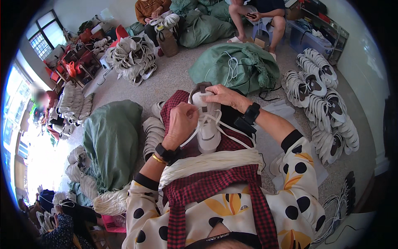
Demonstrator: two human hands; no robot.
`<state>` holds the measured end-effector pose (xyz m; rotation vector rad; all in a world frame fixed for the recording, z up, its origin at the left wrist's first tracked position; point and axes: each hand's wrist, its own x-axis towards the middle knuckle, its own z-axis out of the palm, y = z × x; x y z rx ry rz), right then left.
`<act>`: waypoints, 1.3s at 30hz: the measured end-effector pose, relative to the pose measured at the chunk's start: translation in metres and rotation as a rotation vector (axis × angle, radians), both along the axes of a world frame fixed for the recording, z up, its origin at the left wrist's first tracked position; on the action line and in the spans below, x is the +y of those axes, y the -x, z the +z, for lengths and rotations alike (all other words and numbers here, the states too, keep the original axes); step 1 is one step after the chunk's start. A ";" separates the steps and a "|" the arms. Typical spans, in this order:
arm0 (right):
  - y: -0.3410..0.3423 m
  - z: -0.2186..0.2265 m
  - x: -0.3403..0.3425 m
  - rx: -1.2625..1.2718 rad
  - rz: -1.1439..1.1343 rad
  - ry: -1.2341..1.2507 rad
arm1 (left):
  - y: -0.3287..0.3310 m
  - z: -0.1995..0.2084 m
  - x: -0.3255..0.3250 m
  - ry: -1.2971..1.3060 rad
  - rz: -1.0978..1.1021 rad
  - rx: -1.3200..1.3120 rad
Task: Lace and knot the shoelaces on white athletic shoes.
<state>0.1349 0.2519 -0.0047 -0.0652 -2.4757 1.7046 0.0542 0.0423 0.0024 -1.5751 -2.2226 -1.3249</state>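
A white and grey sneaker [208,139] rests on my lap with its toe toward me. White shoelaces [236,140] run through its lower eyelets, and loose lengths hang to both sides. My right hand [229,98] grips the shoe at the tongue and collar, thumb on the tongue. At the shoe's left edge, my left hand [181,123] is closed with thumb and fingertips pinched together; what lies between them is too small to tell. Across my lap, nearer to me, lies a thick bundle of cream laces [211,163] over a red and black checked apron [215,180].
Stacked shoes [331,108] stand at right, others [153,135] by my left leg. Green sacks [112,143] [232,68] lie left and ahead. A shoe heap [132,60] stands farther off. Two people [155,12] [265,14] sit at the back; another person [62,228] is lower left.
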 end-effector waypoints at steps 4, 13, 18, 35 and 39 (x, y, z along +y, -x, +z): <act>-0.003 0.001 -0.002 0.001 -0.040 -0.030 | -0.002 0.002 0.003 0.068 0.002 0.145; -0.006 0.007 -0.003 -0.013 -0.044 -0.183 | 0.019 -0.008 0.009 0.117 -0.214 -0.372; -0.011 0.009 0.008 -0.026 0.113 -0.088 | 0.000 -0.006 0.011 0.000 -0.107 -0.143; -0.025 0.004 -0.012 0.319 -0.129 -0.198 | -0.001 -0.009 0.020 -0.115 -0.043 -0.156; -0.044 0.023 -0.027 0.541 -0.272 -0.550 | 0.020 0.001 0.018 -0.103 -0.007 0.297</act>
